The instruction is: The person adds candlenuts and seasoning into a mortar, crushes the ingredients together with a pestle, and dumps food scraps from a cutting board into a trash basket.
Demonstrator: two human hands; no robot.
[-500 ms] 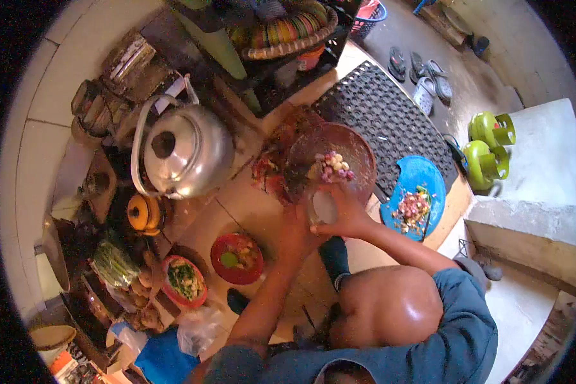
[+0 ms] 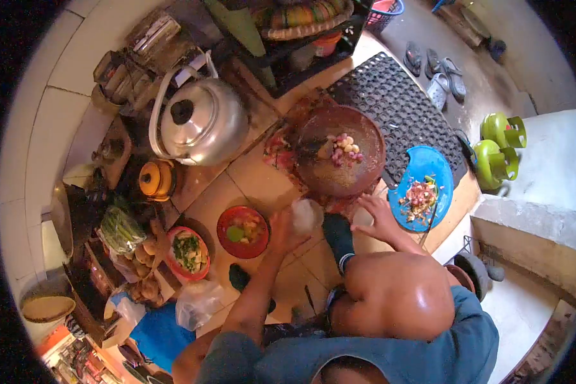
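- Holding a pale, translucent container (image 2: 308, 216), the left hand (image 2: 285, 232) is on the near side of the brown dish (image 2: 363, 128), a little left of its middle, with the fingers curled around it.
- The right hand (image 2: 383, 223) is nearer the person than the brown dish, off its right-hand edge; it pinches a small whitish round piece (image 2: 363, 219) between thumb and fingers. Whether that piece is a lid or a cup, I cannot tell.
- Both hands are apart from the brown dish and from each other, with a dark-socked foot (image 2: 339, 238) between them.
- Pale and purple bulbs (image 2: 345, 151) sit clustered inside the brown dish.
- A red patterned cloth (image 2: 278, 152) shows from beneath the brown dish, on its left.
- Right of the brown dish and slightly nearer the person, a blue board (image 2: 429, 163) bears chopped pieces (image 2: 419, 198).
- A black mat (image 2: 393, 86) stretches behind and right of the brown dish.
- Left of the brown dish stands a big metal kettle (image 2: 221, 128); well left, and nearer the person, is an orange pot (image 2: 157, 179).
- Nearer the person and left of the brown dish, a red bowl (image 2: 253, 252) holds cut food and something green; farther left, a red plate (image 2: 194, 277) carries chopped greens.
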